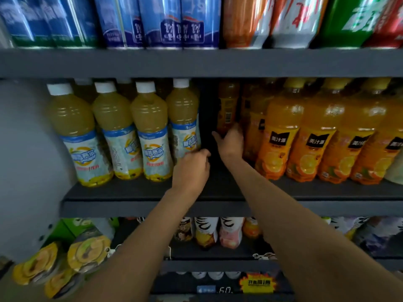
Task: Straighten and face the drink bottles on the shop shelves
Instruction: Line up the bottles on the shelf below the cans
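Observation:
On the middle shelf [135, 192] stands a row of pale yellow juice bottles with white caps [113, 131] at the left and a row of orange juice bottles [311, 136] at the right. In the dark gap between the rows, my right hand [231, 141] grips the lower part of one orange bottle [227, 103] set far back, its barcode side facing out. My left hand [193, 168] has its fingers curled at the base of the rightmost yellow bottle [184, 118]; whether it grips that bottle is unclear.
Blue, orange and green cans and cartons [161, 22] fill the shelf above. Small bottles [207, 233] and yellow-lidded cups [87, 251] sit on lower shelves. A grey rounded panel [28, 160] bounds the left side. A yellow price tag [258, 283] hangs below.

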